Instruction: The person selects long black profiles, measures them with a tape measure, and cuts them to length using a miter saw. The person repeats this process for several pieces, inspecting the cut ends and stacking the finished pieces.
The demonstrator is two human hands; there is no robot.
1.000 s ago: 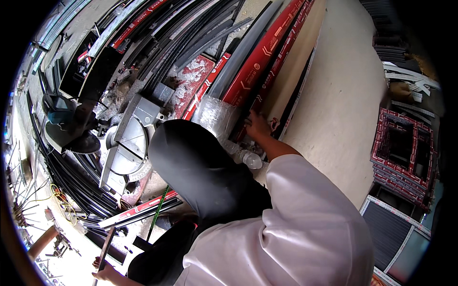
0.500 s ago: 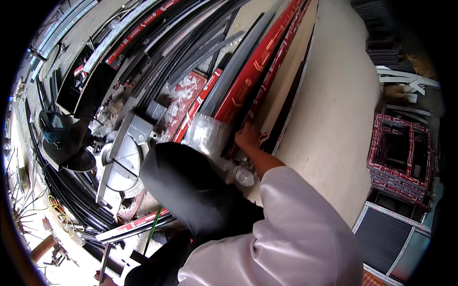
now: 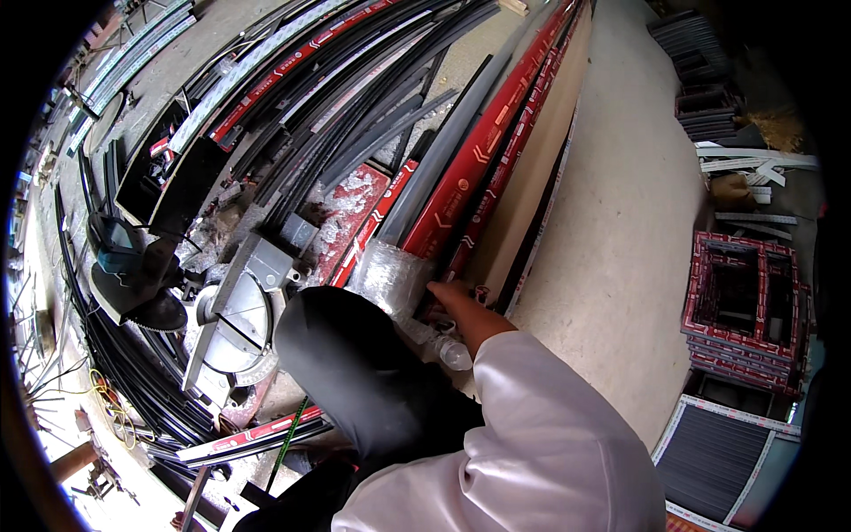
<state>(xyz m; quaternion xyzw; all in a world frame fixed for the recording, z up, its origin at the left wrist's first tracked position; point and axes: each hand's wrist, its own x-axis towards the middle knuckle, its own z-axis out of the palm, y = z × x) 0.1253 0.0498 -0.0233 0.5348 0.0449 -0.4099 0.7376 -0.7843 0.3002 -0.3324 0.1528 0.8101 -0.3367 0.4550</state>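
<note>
My right hand reaches down to the near end of a bundle of long profiles in red printed film. Its fingers curl downward and look closed; what they grip is hidden beneath the hand. A small red piece shows right beside the wrist, too small to name. Clear plastic wrap covers the bundle's end just left of the hand. Below the hand lies a clear plastic bottle, close to my dark-trousered knee. My left hand is out of view.
A miter saw with round metal base and dark blade stands at left, among black profiles on the floor. Red-filmed frames are stacked at right, above a louvred panel. A pale board lies along the bundle's right side.
My right hand has slid nearer to me along the red-filmed bundle, to its end. The view has shifted slightly. At lower left, the hand beside a bar has gone out of sight.
</note>
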